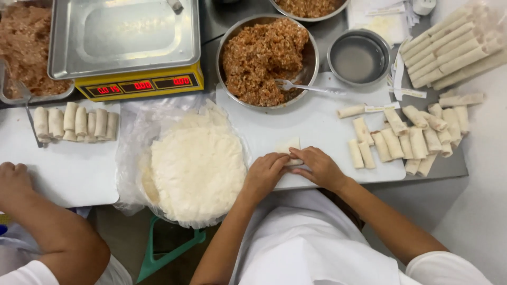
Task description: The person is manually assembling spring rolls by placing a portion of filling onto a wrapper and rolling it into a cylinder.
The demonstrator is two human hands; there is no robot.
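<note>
Both hands are on one wrapper [289, 150] lying on the white board [317, 126], just in front of the meat bowl [266, 60]. The left hand [265, 174] and the right hand [317, 166] meet over the wrapper's near edge, fingers curled down and pressed onto it; each grip is closed on the wrapper, with only its far corner showing beyond the fingertips. Whether filling is already inside cannot be told, since the fingers hide it.

By the look of it, the step in hand is the rolling: the near edge folded over and being tucked. The next move would call for even pressure from both hands, pushing away toward the bowl so the roll stays tight and the thin sheet does not tear.

A fork [309, 88] rests in the bowl, its handle pointing right. Right of the bowl stands a small empty bowl [359, 57], and further right lie finished rolls [406, 140]. Left of the bowl and nearer sits a stack of wrappers [198, 166] on plastic; a scale [124, 47] stands left of the bowl. Another person's arm [47, 221] rests by a second board with more rolls [74, 122].
</note>
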